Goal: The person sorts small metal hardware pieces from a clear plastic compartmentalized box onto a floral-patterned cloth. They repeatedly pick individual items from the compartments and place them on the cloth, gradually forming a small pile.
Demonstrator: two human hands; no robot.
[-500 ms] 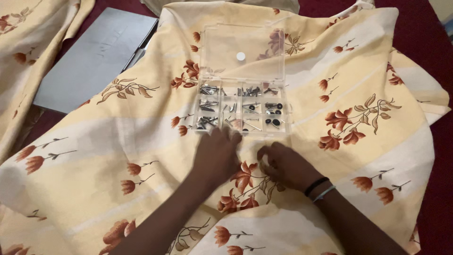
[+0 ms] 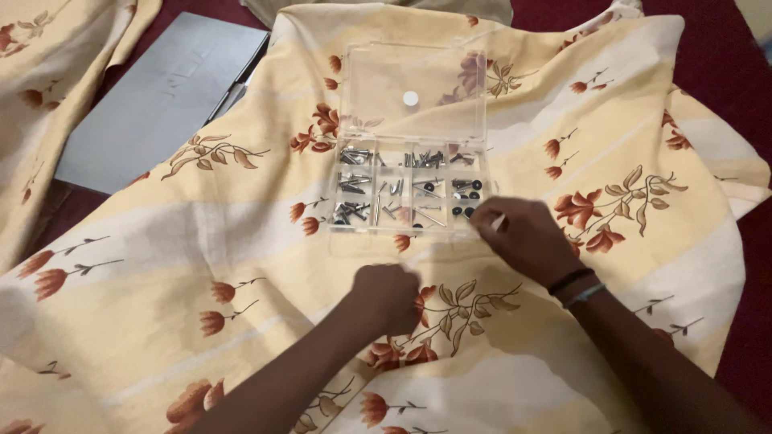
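A clear plastic compartment box [image 2: 412, 186] lies open on a yellow flowered cloth [image 2: 241, 241], its lid [image 2: 414, 88] folded back. The compartments hold several screws, and small black parts sit in the right-hand cells. My right hand [image 2: 527, 237] is at the box's front right corner, fingers pinched together on something small that I cannot make out. My left hand [image 2: 388, 296] rests lower on the cloth in front of the box, curled into a loose fist with its back toward the camera; its contents are hidden.
A grey closed laptop [image 2: 161, 96] lies at the upper left, partly under the cloth. A dark red surface [image 2: 724, 64] shows at the right and top edges. More folded flowered cloth [image 2: 40, 80] lies at far left.
My right hand has moved up and right from the cloth to the box's front right corner. My left hand has shifted slightly down and stays curled on the cloth.
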